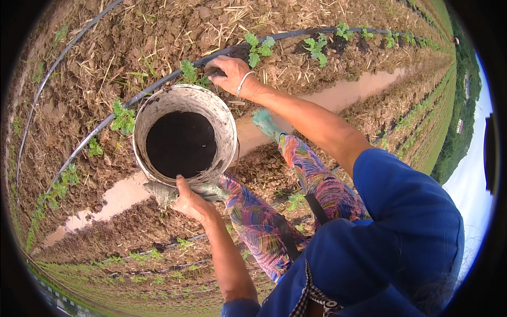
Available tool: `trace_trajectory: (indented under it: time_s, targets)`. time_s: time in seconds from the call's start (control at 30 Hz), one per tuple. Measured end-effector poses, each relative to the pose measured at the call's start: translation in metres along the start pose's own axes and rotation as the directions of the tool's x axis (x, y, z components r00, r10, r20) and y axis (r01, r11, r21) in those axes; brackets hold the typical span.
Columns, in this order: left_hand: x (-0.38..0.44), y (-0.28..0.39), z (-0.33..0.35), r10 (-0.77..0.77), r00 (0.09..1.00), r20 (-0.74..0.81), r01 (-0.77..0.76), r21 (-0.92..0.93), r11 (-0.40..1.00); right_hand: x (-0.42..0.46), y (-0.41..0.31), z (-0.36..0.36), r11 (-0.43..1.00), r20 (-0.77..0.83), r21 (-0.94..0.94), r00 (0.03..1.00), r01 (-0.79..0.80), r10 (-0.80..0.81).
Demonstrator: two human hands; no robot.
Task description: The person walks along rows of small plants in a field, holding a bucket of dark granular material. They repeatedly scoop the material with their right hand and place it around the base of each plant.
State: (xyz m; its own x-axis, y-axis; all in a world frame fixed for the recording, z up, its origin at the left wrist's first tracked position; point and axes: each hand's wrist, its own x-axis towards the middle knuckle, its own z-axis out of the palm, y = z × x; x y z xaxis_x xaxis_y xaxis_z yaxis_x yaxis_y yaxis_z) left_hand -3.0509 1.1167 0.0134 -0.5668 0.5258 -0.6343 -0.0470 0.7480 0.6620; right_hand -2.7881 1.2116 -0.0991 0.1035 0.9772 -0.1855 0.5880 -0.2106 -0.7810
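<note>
A whitish, dirt-smeared plastic bucket [225,119] stands tilted before me, part-filled with dark, fine, soil-like material [182,144]. My left hand [192,203] grips its near rim, thumb over the edge. Beyond the bucket, my right hand [229,77] is curled low over the planted row, with dark material showing between thumb and fingers. A leafy seedling [189,71] grows just left of that hand, partly hidden behind the bucket rim. Another seedling [259,48] is to its right, with dark material on the ground beside it. A black drip-irrigation hose [212,57] runs behind both plants.
Muddy water lies in the furrow [122,196] at my feet. One green, mud-coated boot [267,123] is by the water; another [162,194] is partly under the bucket. More seedlings [123,117] line the hose. Straw litters the soil [158,39]. Further planted rows [158,277] stretch behind.
</note>
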Motion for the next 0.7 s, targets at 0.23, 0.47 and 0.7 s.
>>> trace_trajectory:
  time_s: [0.23, 0.47, 0.7]
  targets:
    - [-0.002, -0.004, 0.008, 0.142, 0.987, -0.069, -0.142, 0.007, 0.99, 0.003, -0.05, 0.139, 0.866, 0.605, -0.118, 0.727, 0.486, -0.326]
    - [-0.007, 0.01, 0.004, -0.049, 0.997, -0.065, 0.049, -0.007, 0.999, -0.005, -0.044, 0.185, 0.77, 0.858, -0.425, 0.482, 0.476, 0.176]
    - [-0.009, 0.013, 0.011, -0.078, 0.994, -0.073, 0.076, -0.036, 0.996, -0.043, -0.046, 0.163, 0.913, 0.914, -0.318, 0.339, 0.256, 0.223]
